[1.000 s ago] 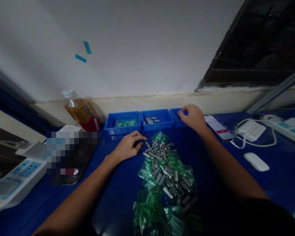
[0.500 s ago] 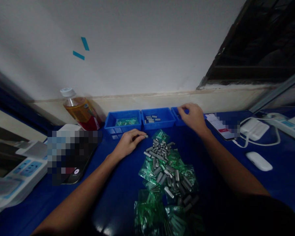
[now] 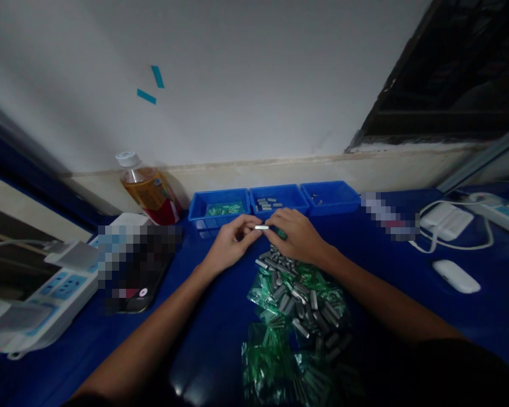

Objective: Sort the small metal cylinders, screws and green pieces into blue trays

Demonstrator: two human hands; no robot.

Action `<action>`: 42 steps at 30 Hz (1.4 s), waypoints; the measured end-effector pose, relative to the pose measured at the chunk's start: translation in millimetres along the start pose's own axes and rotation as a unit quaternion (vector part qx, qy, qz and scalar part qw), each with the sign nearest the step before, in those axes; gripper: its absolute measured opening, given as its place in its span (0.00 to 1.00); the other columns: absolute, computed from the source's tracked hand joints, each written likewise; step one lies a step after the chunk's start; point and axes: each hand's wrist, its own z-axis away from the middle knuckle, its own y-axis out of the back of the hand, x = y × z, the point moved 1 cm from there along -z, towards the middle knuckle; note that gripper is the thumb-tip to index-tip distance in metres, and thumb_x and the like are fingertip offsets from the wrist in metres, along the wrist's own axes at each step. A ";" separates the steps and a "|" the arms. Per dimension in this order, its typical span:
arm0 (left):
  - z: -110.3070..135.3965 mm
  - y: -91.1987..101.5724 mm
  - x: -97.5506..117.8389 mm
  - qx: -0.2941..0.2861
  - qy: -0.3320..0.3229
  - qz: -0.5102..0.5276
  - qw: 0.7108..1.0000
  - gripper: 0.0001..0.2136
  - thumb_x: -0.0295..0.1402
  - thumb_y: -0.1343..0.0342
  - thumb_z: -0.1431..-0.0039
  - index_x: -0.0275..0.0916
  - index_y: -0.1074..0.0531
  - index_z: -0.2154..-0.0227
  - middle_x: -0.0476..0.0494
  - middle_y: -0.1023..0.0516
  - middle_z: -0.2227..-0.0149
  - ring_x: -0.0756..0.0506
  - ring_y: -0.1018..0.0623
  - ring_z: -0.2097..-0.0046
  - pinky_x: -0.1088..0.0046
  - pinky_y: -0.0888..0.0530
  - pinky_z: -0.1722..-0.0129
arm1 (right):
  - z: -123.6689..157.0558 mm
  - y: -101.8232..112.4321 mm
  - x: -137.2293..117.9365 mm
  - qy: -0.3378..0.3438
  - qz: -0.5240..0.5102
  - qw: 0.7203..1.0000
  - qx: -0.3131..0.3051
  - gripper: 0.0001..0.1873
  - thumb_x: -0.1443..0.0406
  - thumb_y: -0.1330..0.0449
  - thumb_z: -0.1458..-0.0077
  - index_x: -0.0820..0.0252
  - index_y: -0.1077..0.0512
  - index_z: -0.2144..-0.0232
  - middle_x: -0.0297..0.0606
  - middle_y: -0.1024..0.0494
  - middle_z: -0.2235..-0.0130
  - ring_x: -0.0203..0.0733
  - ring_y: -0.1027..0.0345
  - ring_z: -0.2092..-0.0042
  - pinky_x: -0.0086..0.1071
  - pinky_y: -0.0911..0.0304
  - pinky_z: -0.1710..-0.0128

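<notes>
A small silver metal bar (image 3: 262,227) lies level between the fingertips of my two hands, just in front of the bins. My left hand (image 3: 231,242) pinches around its left end, fingers curled. On the other end, my right hand (image 3: 296,233) is closed with thumb and fingertips together. Below them a pile of loose grey metal bars (image 3: 286,305) spreads over green plastic packets (image 3: 265,362). Part of the pile's top is hidden by my right hand.
Three blue bins line the wall: left bin (image 3: 197,212) with green packets, middle bin (image 3: 275,193) with metal bars, right bin (image 3: 337,198) with a few small pieces. A drink bottle (image 3: 150,195), power strip (image 3: 63,288) and phone (image 3: 142,299) stand left; a white case (image 3: 456,276) lies right.
My right hand has come from the right bin leftward to meet my left hand at the metal bar. The view has shifted slightly, and the right bin is now uncovered.
</notes>
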 end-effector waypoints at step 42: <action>-0.1 13.5 -15.0 -0.138 -0.021 -0.251 0.958 0.08 0.35 0.50 0.39 0.37 0.29 0.68 0.45 0.27 0.67 0.46 0.28 0.64 0.70 0.31 0.61 | -94.6 -7.6 80.2 -0.213 0.211 0.887 -0.351 0.18 0.65 0.41 0.48 0.70 0.25 0.57 0.58 0.24 0.54 0.53 0.30 0.52 0.33 0.36 0.57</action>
